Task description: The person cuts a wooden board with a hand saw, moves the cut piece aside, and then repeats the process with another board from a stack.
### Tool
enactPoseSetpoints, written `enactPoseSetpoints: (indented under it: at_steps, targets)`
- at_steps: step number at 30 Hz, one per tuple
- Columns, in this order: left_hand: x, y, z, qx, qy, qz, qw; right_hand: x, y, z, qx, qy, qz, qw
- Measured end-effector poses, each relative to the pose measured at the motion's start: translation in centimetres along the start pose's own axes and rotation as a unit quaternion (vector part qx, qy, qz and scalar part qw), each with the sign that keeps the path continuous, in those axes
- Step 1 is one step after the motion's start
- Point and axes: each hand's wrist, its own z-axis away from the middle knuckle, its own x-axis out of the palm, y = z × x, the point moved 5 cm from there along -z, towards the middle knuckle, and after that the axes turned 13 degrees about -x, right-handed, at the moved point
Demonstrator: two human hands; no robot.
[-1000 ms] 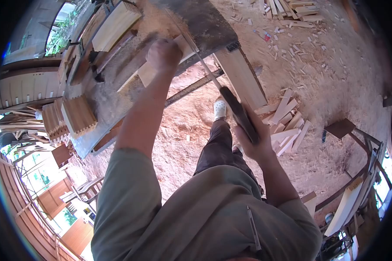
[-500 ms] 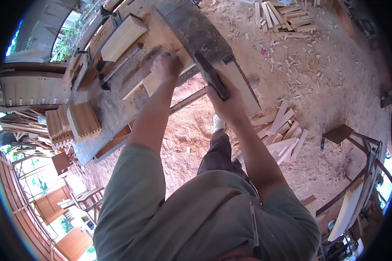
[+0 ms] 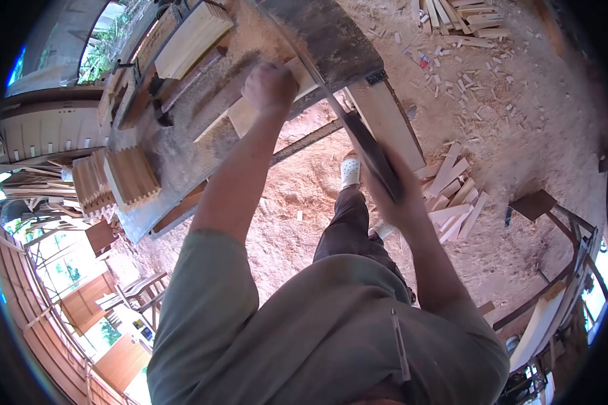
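Note:
My right hand [image 3: 398,185] grips the dark handle of a handsaw [image 3: 370,152]. The thin blade slants up and left from it, across the edge of the workbench [image 3: 182,145]. My left hand [image 3: 270,86] is closed in a fist on a pale wooden board [image 3: 243,116] lying at the bench edge, left of the blade. Its fingertips are hidden from me. A hammer [image 3: 192,84] lies on the bench left of this hand, close to a thick pale wood block [image 3: 194,42].
Notched wooden pieces [image 3: 132,179] stand at the bench's near left end. Offcuts [image 3: 452,196] are heaped on the sawdust-covered floor to the right, with more wood strips [image 3: 463,20] at the back. My shoe [image 3: 350,173] is below the bench gap.
My right hand has drawn the saw back, down and to the right, exposing more blade. My left hand stays on the board; the whole view has shifted slightly.

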Motion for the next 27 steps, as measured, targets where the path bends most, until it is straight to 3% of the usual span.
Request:
enactPoseSetpoints:
  at_steps: [2,3,6,9,11,20,27]
  targets:
    - [-0.2,0.0,0.5,-0.007,0.004,0.011,1.000,4.2,0.7,-9.4,0.022,-0.022,0.044,0.999]
    - [-0.1,0.0,0.4,0.001,0.009,0.012,1.000,5.6,1.3,-13.1,-0.012,-0.015,0.051,0.999]
    - [0.0,0.2,-0.1,0.019,0.028,0.007,0.999,6.1,1.4,-14.9,-0.048,0.031,0.035,0.998]
    - [0.2,-0.2,-0.1,-0.003,0.023,-0.005,1.000,4.7,1.8,-11.9,-0.003,0.031,-0.020,0.999]
    - [0.2,-0.3,0.1,0.008,0.019,0.010,1.000,3.5,1.6,-9.8,-0.032,0.096,-0.029,0.995]
    - [-0.4,0.0,0.3,-0.002,-0.018,0.003,1.000,3.1,0.6,-7.0,0.008,0.022,0.004,1.000]
    - [-0.4,0.0,0.4,-0.016,-0.018,0.011,1.000,-1.8,-2.4,3.7,0.045,0.002,0.037,0.998]
